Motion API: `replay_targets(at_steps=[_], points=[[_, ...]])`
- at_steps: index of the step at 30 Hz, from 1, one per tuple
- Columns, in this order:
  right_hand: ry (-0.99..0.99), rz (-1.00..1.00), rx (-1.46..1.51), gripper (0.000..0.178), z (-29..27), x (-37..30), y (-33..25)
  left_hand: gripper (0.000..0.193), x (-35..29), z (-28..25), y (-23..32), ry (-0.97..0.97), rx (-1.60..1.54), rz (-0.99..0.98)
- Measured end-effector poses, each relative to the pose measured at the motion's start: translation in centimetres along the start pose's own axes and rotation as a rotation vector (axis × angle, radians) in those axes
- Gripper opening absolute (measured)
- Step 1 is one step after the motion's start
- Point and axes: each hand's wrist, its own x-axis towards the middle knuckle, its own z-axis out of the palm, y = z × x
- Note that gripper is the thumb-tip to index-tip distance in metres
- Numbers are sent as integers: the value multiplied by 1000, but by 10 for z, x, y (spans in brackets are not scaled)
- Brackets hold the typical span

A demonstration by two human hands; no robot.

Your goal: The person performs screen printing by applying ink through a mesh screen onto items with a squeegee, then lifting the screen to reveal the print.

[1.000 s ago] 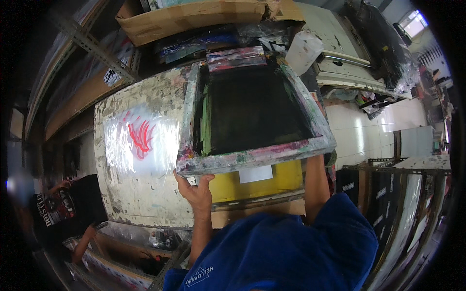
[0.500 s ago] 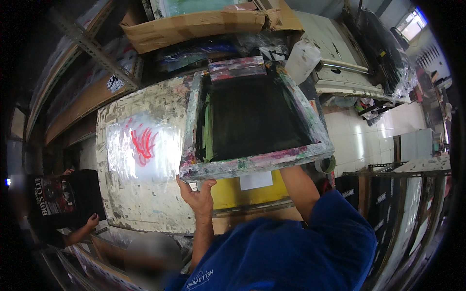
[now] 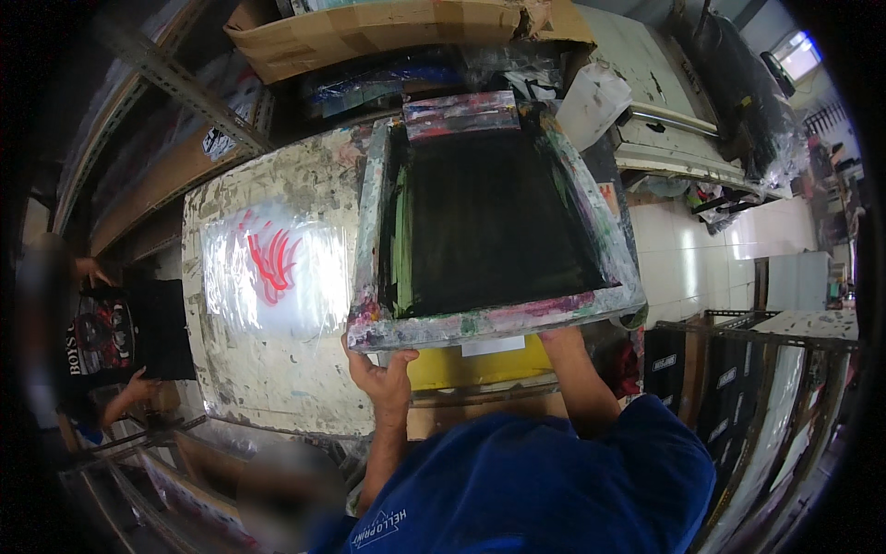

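I hold a paint-smeared screen-printing frame (image 3: pixel 498 319) with a dark mesh, tilted up over a yellow pad (image 3: pixel 471 365). My left hand (image 3: pixel 383 379) grips the frame's near left corner from below. My right hand (image 3: pixel 559 340) reaches under the near right edge, where the frame hides its fingers. A blue sleeve covers my upper arm.
A worn white print table (image 3: pixel 277 388) lies to the left, with a clear film bearing a red flame design (image 3: pixel 272 268). At the far left, another person's hands (image 3: pixel 138 388) handle a black printed shirt (image 3: pixel 120 332). Cardboard boxes (image 3: pixel 369 32) and shelves stand behind. Dark racks (image 3: pixel 738 369) are at the right.
The frame stays in both my hands and has barely shifted. The person at the left has moved their hands along the black shirt.
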Motion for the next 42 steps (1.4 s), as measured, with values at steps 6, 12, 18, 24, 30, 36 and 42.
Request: replay_targets(at_steps=[6, 12, 18, 24, 30, 36, 42], points=[[-6, 65, 114, 38, -10, -11, 16, 67, -8, 0, -9, -16, 37, -77], [-10, 100, 136, 38, -10, 9, 30, 68, -3, 0, -11, -22, 69, -2], [-22, 148, 188, 39, -12, -3, 37, 68, -6, 0, -14, 20, 62, -16], [-19, 129, 153, 40, -10, 13, 38, 72, -7, -2, -12, 23, 7, -74], [8, 74, 44, 40, -8, 22, 28, 67, -2, 1, -8, 2, 49, -6], [46, -41, -250, 41, -3, 17, -3, 69, 1, 0, -1, -3, 90, 3], [191, -280, -1529, 42, 1, 38, -90, 56, 20, 7, 13, 47, 134, 115]])
